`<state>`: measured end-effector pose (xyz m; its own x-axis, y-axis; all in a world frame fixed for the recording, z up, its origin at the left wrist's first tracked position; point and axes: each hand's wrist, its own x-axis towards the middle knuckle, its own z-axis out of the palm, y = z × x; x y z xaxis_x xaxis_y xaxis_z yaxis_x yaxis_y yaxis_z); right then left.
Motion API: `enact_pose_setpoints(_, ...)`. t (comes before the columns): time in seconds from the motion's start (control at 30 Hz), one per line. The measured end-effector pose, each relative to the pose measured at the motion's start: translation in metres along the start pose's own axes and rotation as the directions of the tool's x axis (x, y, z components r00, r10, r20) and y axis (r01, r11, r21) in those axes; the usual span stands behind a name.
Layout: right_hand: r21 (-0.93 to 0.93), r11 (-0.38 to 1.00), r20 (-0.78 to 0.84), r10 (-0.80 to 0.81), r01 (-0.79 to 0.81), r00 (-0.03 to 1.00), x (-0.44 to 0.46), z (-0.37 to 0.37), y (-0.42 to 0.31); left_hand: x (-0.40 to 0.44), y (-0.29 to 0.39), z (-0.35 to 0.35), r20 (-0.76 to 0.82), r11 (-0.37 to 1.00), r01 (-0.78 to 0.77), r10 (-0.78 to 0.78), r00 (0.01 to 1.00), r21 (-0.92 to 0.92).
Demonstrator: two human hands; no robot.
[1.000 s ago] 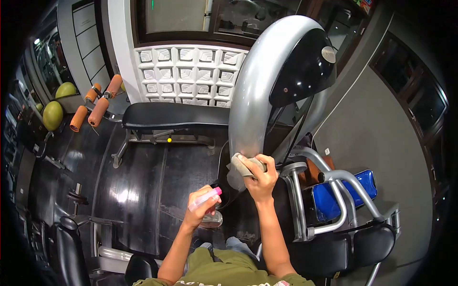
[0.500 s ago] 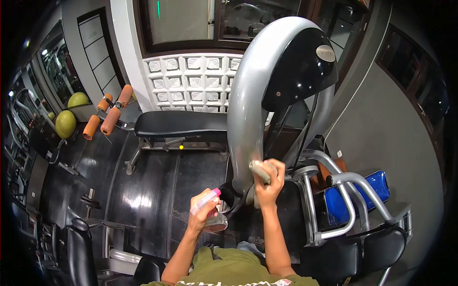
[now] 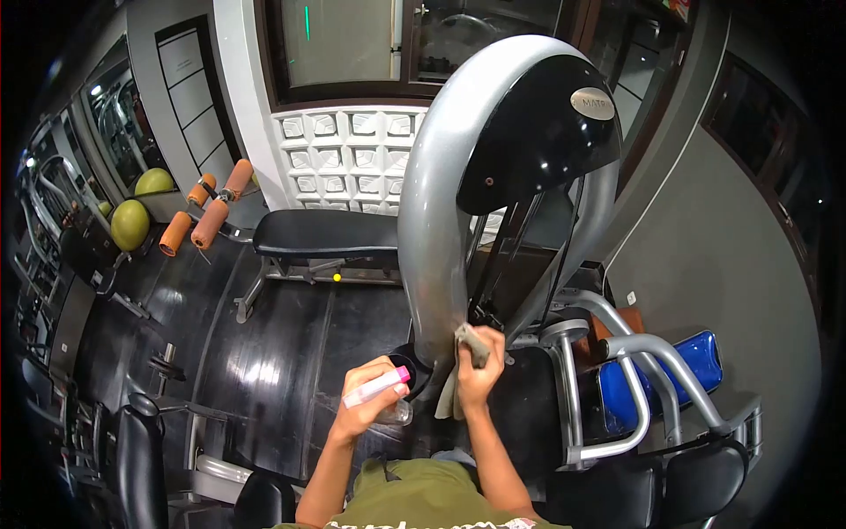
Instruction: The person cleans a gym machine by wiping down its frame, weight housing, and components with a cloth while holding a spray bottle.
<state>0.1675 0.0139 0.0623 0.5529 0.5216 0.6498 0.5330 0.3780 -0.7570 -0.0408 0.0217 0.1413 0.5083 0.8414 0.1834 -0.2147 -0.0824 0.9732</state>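
Observation:
My left hand (image 3: 367,401) is wrapped round a clear spray bottle (image 3: 393,413) with a white and pink spray head. Its nozzle end points right, close to the lower part of the machine's frame. A greyish cloth (image 3: 448,398) is bunched in my right hand (image 3: 480,366), with one end hanging down below the fingers. Right in front of both hands rises the gym machine's thick silver curved frame (image 3: 429,220). The cloth is beside the frame's lower right edge; whether it touches cannot be made out. A black cover (image 3: 539,132) with an oval badge fills the curve.
A black padded bench (image 3: 326,231) with orange foam rollers (image 3: 210,224) stands at the left back. To the right are silver bars (image 3: 648,397), a blue pad (image 3: 698,361) and black seat pads (image 3: 608,480). Another black-padded machine (image 3: 145,458) is at the lower left.
My right hand has moved left and down with the cloth, which now hangs lower. The bottle has tilted flatter in my left hand. The view has shifted, so the machine sits further left.

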Motion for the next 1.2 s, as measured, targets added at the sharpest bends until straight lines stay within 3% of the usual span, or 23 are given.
enact_pose_setpoints(0.2, 0.153, 0.980, 0.128, -0.147, 0.127, 0.981, 0.101, 0.014, -0.050, 0.003, 0.010, 0.014, -0.060, 0.995, -0.057, 0.062, 0.996, 0.076)
enact_pose_setpoints(0.33, 0.154, 0.982, 0.148, -0.136, 0.113, 0.980, 0.076, 0.005, -0.014, 0.006, 0.006, 0.023, -0.149, 0.995, -0.064, 0.076, 0.986, 0.080)
enact_pose_setpoints(0.4, 0.157, 0.987, 0.127, -0.060, 0.040, 0.990, 0.045, 0.000, 0.013, 0.007, -0.003, 0.024, -0.200, 0.992, -0.091, 0.106, 0.974, 0.084)
enact_pose_setpoints(0.47, 0.234, 0.963, 0.124, 0.110, -0.137, 0.986, 0.011, -0.001, 0.032, 0.006, -0.005, 0.031, -0.231, 0.992, -0.116, 0.122, 0.965, 0.041)
enact_pose_setpoints(0.6, 0.291, 0.947, 0.111, 0.106, -0.134, 0.988, 0.014, 0.002, 0.028, 0.006, -0.009, 0.043, -0.277, 0.983, -0.179, 0.183, 0.943, 0.038)
enact_pose_setpoints(0.67, 0.359, 0.842, 0.258, 0.325, -0.403, 0.910, 0.037, 0.008, 0.026, 0.004, -0.008, 0.052, -0.343, 0.982, -0.189, 0.188, 0.920, 0.032)
enact_pose_setpoints(0.7, 0.331, 0.867, 0.299, 0.279, -0.374, 0.912, 0.055, 0.012, 0.026, 0.001, -0.008, 0.053, -0.354, 0.984, -0.174, 0.178, 0.918, 0.041)
enact_pose_setpoints(0.73, 0.149, 0.882, 0.380, 0.367, -0.448, 0.849, 0.074, 0.012, 0.019, 0.000, -0.009, 0.054, -0.362, 0.983, -0.174, 0.182, 0.914, 0.054)
enact_pose_setpoints(0.8, 0.369, 0.875, 0.309, 0.201, -0.312, 0.930, 0.099, 0.031, 0.014, 0.000, -0.013, 0.053, -0.356, 0.987, -0.157, 0.158, 0.921, 0.034)
enact_pose_setpoints(0.9, 0.422, 0.848, 0.354, 0.171, -0.320, 0.920, 0.113, 0.034, 0.008, 0.008, -0.015, 0.051, -0.388, 0.989, -0.147, 0.141, 0.911, 0.014)
enact_pose_setpoints(1.03, 0.251, 0.888, 0.422, 0.257, -0.385, 0.869, 0.070, 0.014, 0.049, 0.022, -0.007, 0.050, -0.421, 0.987, -0.160, 0.154, 0.894, 0.023)
enact_pose_setpoints(1.17, 0.388, 0.818, 0.409, 0.260, -0.425, 0.875, 0.051, 0.016, 0.060, 0.033, 0.007, 0.052, -0.389, 0.972, -0.169, 0.220, 0.894, 0.161)
enact_pose_setpoints(1.2, 0.396, 0.843, 0.372, 0.217, -0.365, 0.903, 0.060, 0.019, 0.051, 0.035, 0.012, 0.054, -0.391, 0.972, -0.168, 0.221, 0.894, 0.164)
